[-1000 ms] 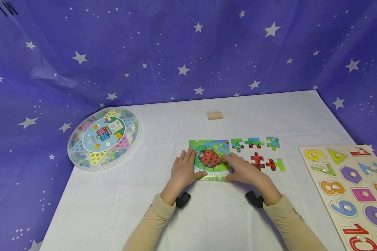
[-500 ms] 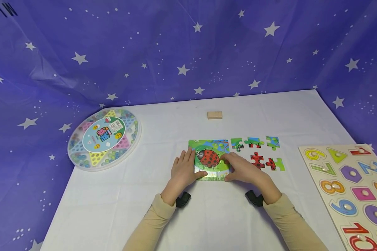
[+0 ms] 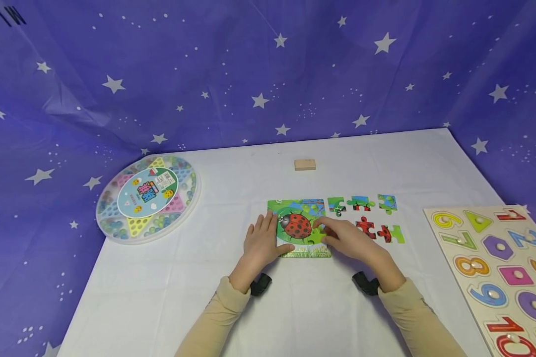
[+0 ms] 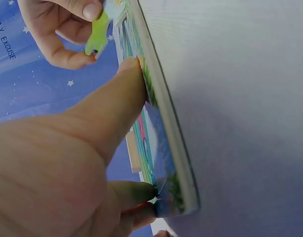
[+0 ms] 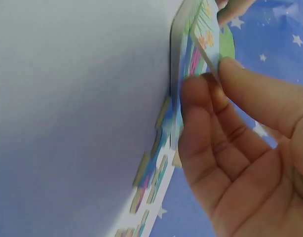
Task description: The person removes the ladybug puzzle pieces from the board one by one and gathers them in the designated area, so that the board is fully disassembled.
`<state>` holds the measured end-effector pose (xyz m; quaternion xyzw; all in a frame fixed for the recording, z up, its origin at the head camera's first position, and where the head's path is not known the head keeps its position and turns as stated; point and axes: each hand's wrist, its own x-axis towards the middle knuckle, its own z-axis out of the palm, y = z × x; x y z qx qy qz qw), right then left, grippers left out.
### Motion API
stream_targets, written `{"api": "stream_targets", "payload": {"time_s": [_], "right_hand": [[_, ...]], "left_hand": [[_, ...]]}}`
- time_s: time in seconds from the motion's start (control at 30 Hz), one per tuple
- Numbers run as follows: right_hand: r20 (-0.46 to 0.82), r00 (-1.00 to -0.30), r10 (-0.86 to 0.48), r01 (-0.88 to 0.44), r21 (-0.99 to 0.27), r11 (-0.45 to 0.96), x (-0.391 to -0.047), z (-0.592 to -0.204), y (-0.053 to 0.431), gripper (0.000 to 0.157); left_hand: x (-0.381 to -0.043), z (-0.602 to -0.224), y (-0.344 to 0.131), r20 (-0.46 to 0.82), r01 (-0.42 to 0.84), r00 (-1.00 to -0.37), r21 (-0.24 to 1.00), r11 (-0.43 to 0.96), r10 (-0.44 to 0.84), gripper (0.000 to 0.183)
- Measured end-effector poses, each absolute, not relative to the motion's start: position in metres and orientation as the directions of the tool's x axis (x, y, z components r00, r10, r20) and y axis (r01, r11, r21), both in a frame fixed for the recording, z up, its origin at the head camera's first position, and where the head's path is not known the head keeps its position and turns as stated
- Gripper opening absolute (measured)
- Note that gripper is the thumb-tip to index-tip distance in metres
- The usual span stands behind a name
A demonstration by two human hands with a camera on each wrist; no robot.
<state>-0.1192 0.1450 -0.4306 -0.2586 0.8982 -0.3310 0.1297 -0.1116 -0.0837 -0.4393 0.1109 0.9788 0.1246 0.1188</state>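
Observation:
A ladybug jigsaw puzzle [image 3: 297, 225] in a shallow tray lies in front of me. My left hand [image 3: 259, 243] rests on its left side with fingers straight, the thumb [image 4: 123, 84] along the front edge in the left wrist view. At the puzzle's right side, my right hand [image 3: 350, 239] pinches a puzzle piece between thumb and fingers. In the right wrist view that piece [image 5: 207, 39], with orange flowers, is tilted up from the tray. Its green part [image 4: 98, 34] shows in the left wrist view.
Several loose puzzle pieces [image 3: 365, 228] lie right of the tray. A wooden block [image 3: 305, 164] lies farther back. A round marble game box [image 3: 148, 198] is at the left, and a wooden number-and-shape board [image 3: 487, 263] at the right edge.
My right hand has shifted slightly right and up, and the lower right corner of the puzzle has lifted with the piece in its fingers. My left hand has stayed in place.

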Motion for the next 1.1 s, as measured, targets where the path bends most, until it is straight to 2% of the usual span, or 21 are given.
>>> {"api": "stream_targets", "payload": {"time_s": [0.17,0.37,0.77,1.1], "right_hand": [[-0.061,-0.854,-0.517,-0.339,-0.688,0.642,-0.117,-0.428,0.157,0.028],[-0.099,-0.869,-0.485,-0.248,-0.761,0.600,-0.111,-0.421,0.190,0.029],[-0.189,-0.900,-0.393,-0.089,-0.803,0.589,-0.084,-0.417,0.260,0.031],[-0.374,-0.868,-0.327,0.100,-0.776,0.623,-0.067,-0.428,0.290,0.034]], "left_hand": [[-0.111,-0.439,-0.084,-0.207,0.187,-0.947,0.270,0.945,0.246,0.095],[-0.111,-0.440,-0.084,-0.206,0.189,-0.946,0.270,0.944,0.248,0.095],[-0.111,-0.440,-0.084,-0.215,0.180,-0.946,0.269,0.946,0.241,0.096],[-0.111,-0.440,-0.084,-0.228,0.173,-0.944,0.281,0.944,0.240,0.096]]}}
